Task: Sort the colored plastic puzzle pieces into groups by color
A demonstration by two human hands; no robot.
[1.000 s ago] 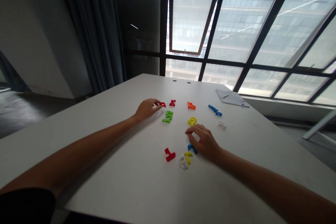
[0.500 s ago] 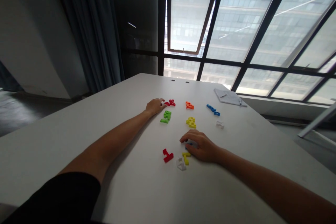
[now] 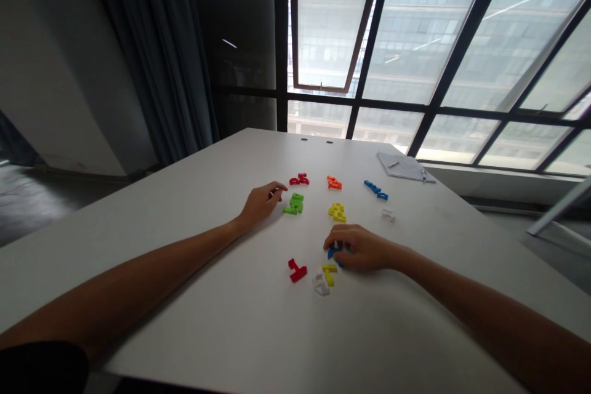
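Note:
My left hand [image 3: 264,202] rests low over the table with its fingers stretched out, holding nothing. Just right of its fingertips lie the green plastic pieces [image 3: 294,203], and beyond them a cluster of red plastic pieces [image 3: 300,180]. My right hand [image 3: 362,249] has its thumb and fingers curled around a blue plastic piece [image 3: 332,253], partly hidden beneath them. In front of that hand lie a yellow T-shaped piece [image 3: 329,274], a white piece [image 3: 320,283] and a red piece [image 3: 297,270].
On the white table [image 3: 207,314], yellow pieces [image 3: 337,212], orange pieces [image 3: 334,183], a row of blue pieces [image 3: 375,189] and another white piece [image 3: 388,215] lie farther out. Paper with pens [image 3: 404,167] is near the far right edge. Windows stand behind.
My left hand has drawn back and left from the red cluster. The green pieces sit closer together. My right hand's fingers have closed in around the blue piece, which shows more.

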